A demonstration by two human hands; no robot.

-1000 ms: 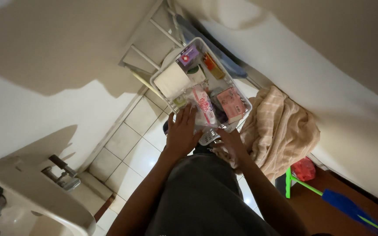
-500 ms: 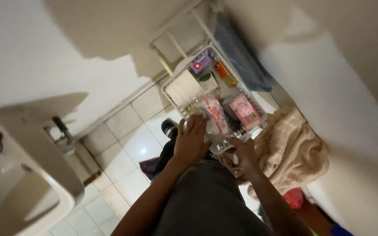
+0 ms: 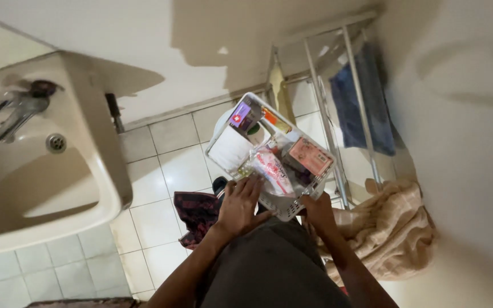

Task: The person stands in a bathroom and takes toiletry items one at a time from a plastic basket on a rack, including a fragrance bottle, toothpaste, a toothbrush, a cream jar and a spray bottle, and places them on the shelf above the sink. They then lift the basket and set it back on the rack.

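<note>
From the head view, looking straight down, both hands carry a white slotted plastic basket (image 3: pixel 292 205) out in front of the body, above the white tiled floor (image 3: pixel 166 171). The basket's long axis runs from near-right to far-left, tilting away from the person toward a white metal rack (image 3: pixel 338 114) that stands against the wall.

The left hand (image 3: pixel 239 206) lies at the basket's near edge – fingers (image 3: pixel 249 188) spread and pressed flat onto a clear pink-printed sachet pack (image 3: pixel 272 171) lying on top of the contents. The right hand (image 3: pixel 316 210) closes around the near right corner of the basket, its fingers wrapped under the rim and mostly hidden, so the exact grip underneath cannot be told. Of the two, the left hand is nearer to the contents; the right bears the corner.

Further into the basket lie a pink flat packet (image 3: pixel 310 155), a white square pack (image 3: pixel 230 153) and a small purple carton (image 3: pixel 241 114) at the far end.

A white ceramic washbasin (image 3: pixel 95 142) with a chrome tap (image 3: pixel 21 108) sits well to the left. A blue towel (image 3: pixel 360 108) hangs on the rack – a beige cloth (image 3: pixel 389 228) lies heaped just right of the right hand, and a dark patterned cloth (image 3: pixel 198 211) lies on the floor below the left wrist.
</note>
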